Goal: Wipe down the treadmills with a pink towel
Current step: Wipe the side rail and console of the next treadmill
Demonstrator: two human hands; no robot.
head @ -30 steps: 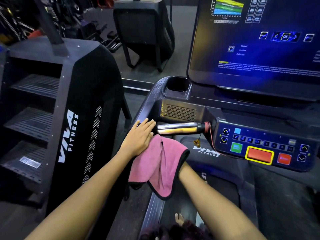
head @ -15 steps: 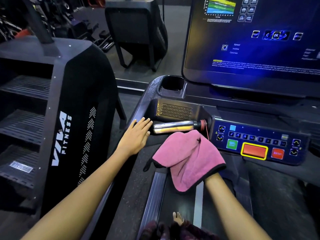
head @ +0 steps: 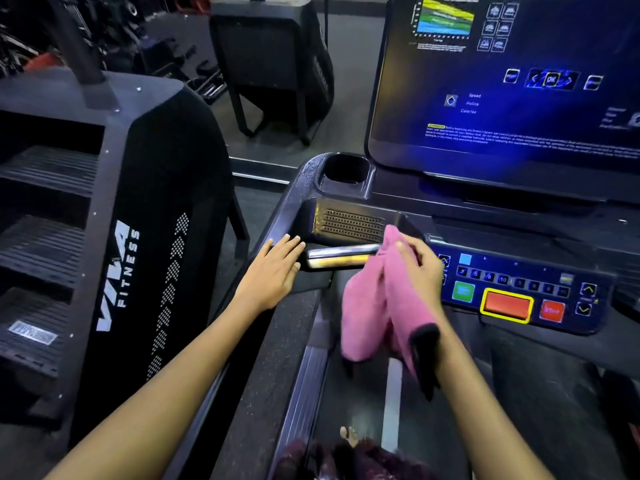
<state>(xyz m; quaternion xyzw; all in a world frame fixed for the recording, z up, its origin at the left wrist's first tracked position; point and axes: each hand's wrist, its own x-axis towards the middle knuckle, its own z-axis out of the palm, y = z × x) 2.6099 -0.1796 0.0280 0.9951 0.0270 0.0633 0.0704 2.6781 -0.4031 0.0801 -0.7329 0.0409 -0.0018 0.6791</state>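
I stand on a black treadmill with a lit console screen (head: 502, 81) and a button panel (head: 519, 289). My right hand (head: 420, 271) grips the pink towel (head: 374, 306), black-edged, against the right end of the chrome handle bar (head: 341, 256). The towel hangs down over the belt. My left hand (head: 273, 271) rests flat, fingers straight, on the treadmill's black left handrail (head: 287, 216) beside the bar's left end.
A black VIVA FITNESS stair machine (head: 121, 271) stands close on the left. A cup holder (head: 346, 171) sits at the console's left corner. More gym machines stand behind. A bare foot (head: 349, 436) shows on the belt (head: 360, 403) below.
My right hand has lifted the towel up and to the right, from below the bar to the bar's right end; the towel now bunches and hangs. My left hand has stayed put.
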